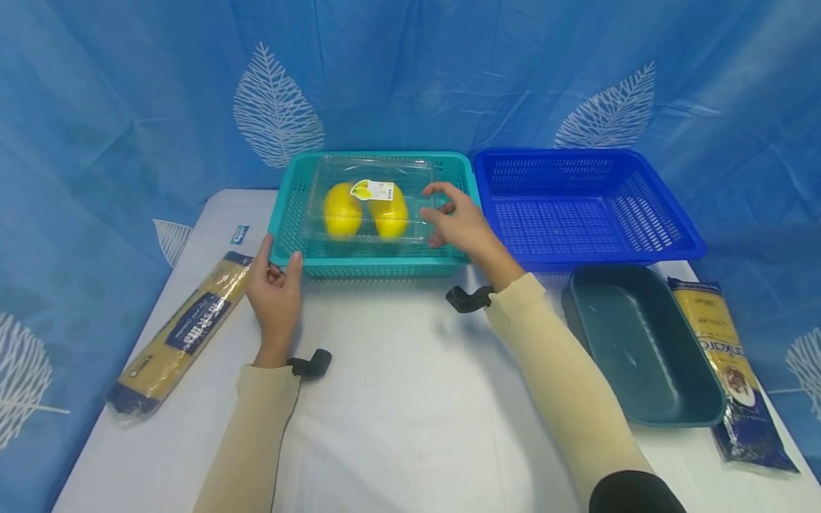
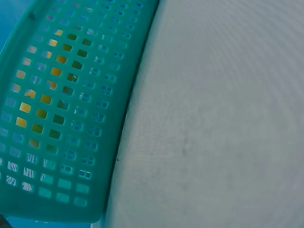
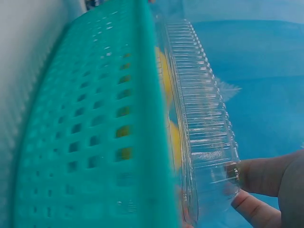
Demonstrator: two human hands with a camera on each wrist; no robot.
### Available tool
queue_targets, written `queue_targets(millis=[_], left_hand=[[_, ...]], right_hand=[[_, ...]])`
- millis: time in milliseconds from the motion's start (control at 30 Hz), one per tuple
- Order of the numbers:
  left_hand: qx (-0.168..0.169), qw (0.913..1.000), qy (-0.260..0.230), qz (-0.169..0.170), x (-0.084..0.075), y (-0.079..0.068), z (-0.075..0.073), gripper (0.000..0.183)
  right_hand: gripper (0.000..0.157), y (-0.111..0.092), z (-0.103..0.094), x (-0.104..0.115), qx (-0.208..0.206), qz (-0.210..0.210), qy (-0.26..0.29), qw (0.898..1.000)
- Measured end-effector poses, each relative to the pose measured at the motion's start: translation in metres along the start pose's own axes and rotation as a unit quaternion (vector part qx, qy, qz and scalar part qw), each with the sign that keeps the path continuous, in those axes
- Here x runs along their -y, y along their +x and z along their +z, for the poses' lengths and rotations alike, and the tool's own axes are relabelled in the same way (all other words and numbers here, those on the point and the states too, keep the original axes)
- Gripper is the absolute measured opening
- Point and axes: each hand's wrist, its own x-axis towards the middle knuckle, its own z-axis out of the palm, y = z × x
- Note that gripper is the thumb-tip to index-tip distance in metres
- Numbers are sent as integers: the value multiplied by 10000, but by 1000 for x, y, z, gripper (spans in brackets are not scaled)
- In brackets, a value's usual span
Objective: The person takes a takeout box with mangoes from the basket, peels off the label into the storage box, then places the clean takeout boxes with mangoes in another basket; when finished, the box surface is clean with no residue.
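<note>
In the head view, a clear plastic clamshell box [image 1: 417, 171] with two yellow fruits [image 1: 343, 214] and a picture label [image 1: 372, 190] sits in a teal basket [image 1: 378, 271]. My left hand [image 1: 276, 292] holds the basket's front left corner, thumb at the front and index finger along the left side. At the box's right end, my right hand [image 1: 458, 224] has curled fingers and thumb on the clear plastic. The right wrist view shows fingertips against the ribbed lid [image 3: 202, 104], which stands above the basket rim. No left fingers show clearly in the left wrist view.
A blue basket [image 1: 693, 246] adjoins the teal one on the right. In front of it stands a dark green tub [image 1: 635, 349], beside a noodle packet [image 1: 731, 356]. Another long noodle packet [image 1: 186, 328] lies left on the white table [image 1: 391, 399]. Blue curtain hangs behind.
</note>
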Motion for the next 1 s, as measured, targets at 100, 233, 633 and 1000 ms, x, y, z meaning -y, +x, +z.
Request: queue_targets(millis=[100,233,633,1000], left_hand=[[4,10000,-24,-37,0,0,0,53],[12,10000,-30,-38,-1,-1,1,53],[15,9999,67,-77,-3,-1,1,53],[7,10000,48,-26,2,0,2,53]], right_hand=[[37,-8,-5,7,-108,-42,-31,9999],[38,-21,-11,13,-266,-198,64,9994],[40,-62,-24,19,-726,-755,401,9937],[38,-105,-30,9,-1037,-774,335,9910]])
